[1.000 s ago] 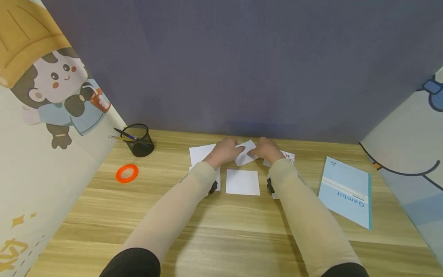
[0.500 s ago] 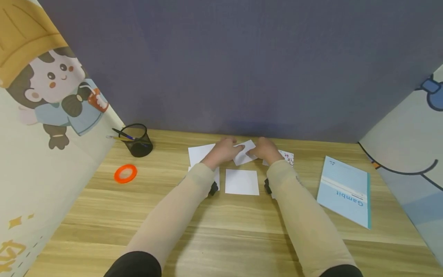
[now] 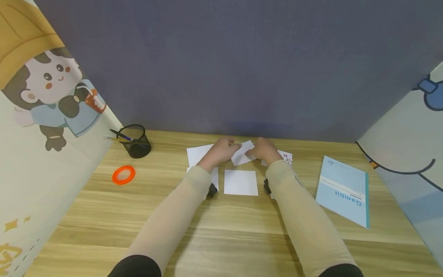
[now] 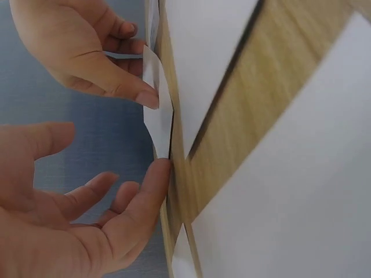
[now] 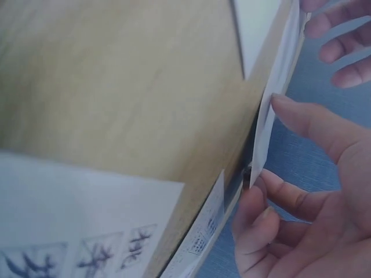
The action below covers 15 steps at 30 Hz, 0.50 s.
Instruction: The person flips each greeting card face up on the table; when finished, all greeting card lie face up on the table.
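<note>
A small white paper card (image 3: pixel 242 154) lies tilted between my hands near the back edge of the table. My right hand (image 3: pixel 265 150) pinches its right part; in the right wrist view the thumb (image 5: pixel 301 116) presses the upper face while fingers curl underneath. On the other side, my left hand (image 3: pixel 221 150) touches the card's edge with a fingertip (image 4: pixel 157 174), its thumb (image 4: pixel 55 139) standing apart. Just in front of the hands lies a second white card (image 3: pixel 240 182). More white cards (image 3: pixel 198 154) are partly covered by the left hand and forearm.
Past the right wrist shows a card with a pink floral print (image 3: pixel 286 157); a card with handwritten characters (image 5: pixel 87 220) lies by the right forearm. A blue notebook (image 3: pixel 342 192) is at right. Left stand a mesh pen cup (image 3: pixel 139 148) and an orange tape ring (image 3: pixel 117 180).
The left thumb has drawn back a little from the card's face. My right hand keeps its pinch, and the head view has shifted slightly.
</note>
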Motion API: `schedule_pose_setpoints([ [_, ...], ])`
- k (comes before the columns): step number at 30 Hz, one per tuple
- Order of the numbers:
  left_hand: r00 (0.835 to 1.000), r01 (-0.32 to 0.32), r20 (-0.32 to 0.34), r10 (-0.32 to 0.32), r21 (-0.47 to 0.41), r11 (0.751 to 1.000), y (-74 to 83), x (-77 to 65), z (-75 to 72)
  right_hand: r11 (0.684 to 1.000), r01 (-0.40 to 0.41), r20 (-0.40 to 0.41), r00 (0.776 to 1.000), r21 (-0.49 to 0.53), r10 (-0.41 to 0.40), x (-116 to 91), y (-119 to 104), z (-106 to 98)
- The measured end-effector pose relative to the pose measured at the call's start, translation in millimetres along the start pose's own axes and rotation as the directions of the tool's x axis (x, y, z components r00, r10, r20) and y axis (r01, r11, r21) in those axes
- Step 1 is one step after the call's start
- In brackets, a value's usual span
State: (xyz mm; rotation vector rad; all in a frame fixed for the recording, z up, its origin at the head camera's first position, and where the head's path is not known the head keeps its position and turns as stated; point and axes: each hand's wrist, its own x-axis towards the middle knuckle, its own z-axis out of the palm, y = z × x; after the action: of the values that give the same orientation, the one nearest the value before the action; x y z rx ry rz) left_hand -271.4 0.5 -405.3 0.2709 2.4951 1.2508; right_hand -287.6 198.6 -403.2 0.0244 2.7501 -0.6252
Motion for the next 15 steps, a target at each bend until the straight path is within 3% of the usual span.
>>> schedule_pose_setpoints([
  [7, 1.000, 0.012, -0.006, -0.012, -0.063, 0.998, -4.2, 1.4, 1.3, 1.000, -0.012, 0.035, 0.999, -0.004, 0.012, 0.4, 0.5, -1.1],
  [15, 0.999, 0.035, 0.006, -0.035, -0.144, 0.989, -6.6, 2.1, -1.2, 1.000, 0.022, -0.001, 1.000, 0.002, -0.022, -1.8, 3.1, -2.5],
])
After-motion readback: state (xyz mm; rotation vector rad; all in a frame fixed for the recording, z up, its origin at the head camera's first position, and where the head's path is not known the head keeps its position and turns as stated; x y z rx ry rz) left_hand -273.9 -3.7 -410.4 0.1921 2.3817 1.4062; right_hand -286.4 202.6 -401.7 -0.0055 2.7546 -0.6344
